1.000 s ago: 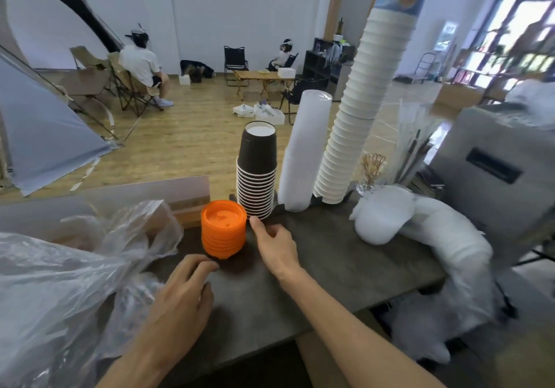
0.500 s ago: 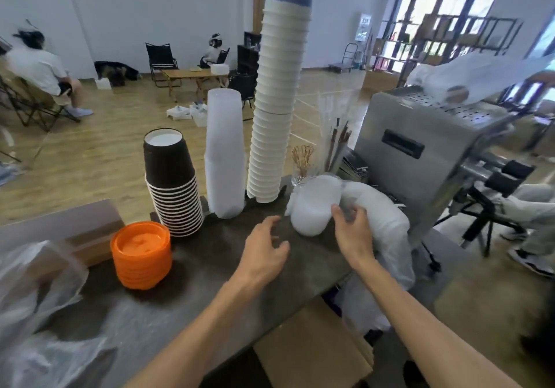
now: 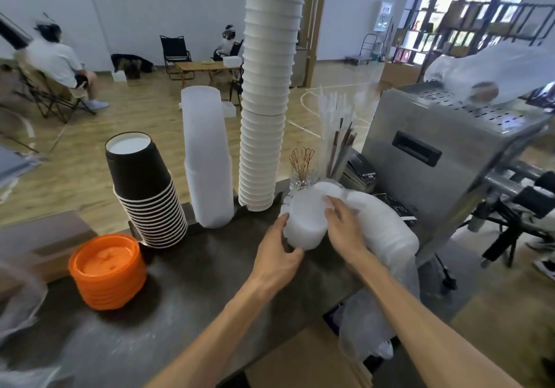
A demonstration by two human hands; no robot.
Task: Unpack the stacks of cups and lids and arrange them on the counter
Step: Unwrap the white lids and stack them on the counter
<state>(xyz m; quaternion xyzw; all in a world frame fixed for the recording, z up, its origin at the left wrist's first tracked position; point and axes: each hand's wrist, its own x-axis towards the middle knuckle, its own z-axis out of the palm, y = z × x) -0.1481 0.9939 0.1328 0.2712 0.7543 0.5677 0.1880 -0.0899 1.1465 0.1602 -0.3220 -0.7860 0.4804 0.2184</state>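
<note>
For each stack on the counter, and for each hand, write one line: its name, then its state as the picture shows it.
Orange lids: stacked, unwrapped, untouched.
Black cups: upside down, nested, standing free.
Translucent cups: upside down, upright stack.
Tall white cups: upside down, upright stack.
White lids sleeve: lying down, still in plastic.
Left hand: grips the sleeve's end.
Right hand: grips the sleeve.

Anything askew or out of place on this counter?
Yes. The bagged sleeve of white lids lies on its side, drooping over the counter edge, both hands on its end: left hand, right hand. The tall white cup stack has a visible offset partway up.
</note>
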